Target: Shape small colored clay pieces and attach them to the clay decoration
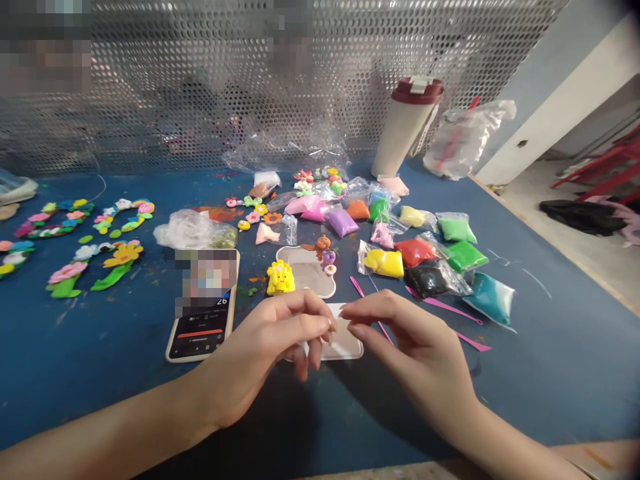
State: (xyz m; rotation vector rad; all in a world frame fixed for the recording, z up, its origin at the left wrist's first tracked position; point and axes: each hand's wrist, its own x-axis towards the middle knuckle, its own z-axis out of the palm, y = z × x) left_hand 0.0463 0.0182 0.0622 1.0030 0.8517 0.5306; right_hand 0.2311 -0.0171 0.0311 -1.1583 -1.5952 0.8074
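My left hand (285,333) is raised over a white rounded board (345,347), its thumb and index fingertip pressed together. Whatever it pinches, if anything, is too small to make out. Just to the right, my right hand (415,340) has thumb and index finger slightly apart, with nothing visible between them. The two hands' fingertips nearly meet but do not touch. Behind the left hand stands a yellow clay animal figure (281,277). A second rounded board (305,270) lies beyond, with a small brown clay figure (323,244) and a purple one (328,259) at its edge.
Several clay bags, including yellow (384,262), black (427,280) and teal (487,299), lie to the right beside pink modelling tools (450,309). A phone (203,333) lies left, with clay flower decorations (123,257) farther left. A tumbler (400,133) stands at the back.
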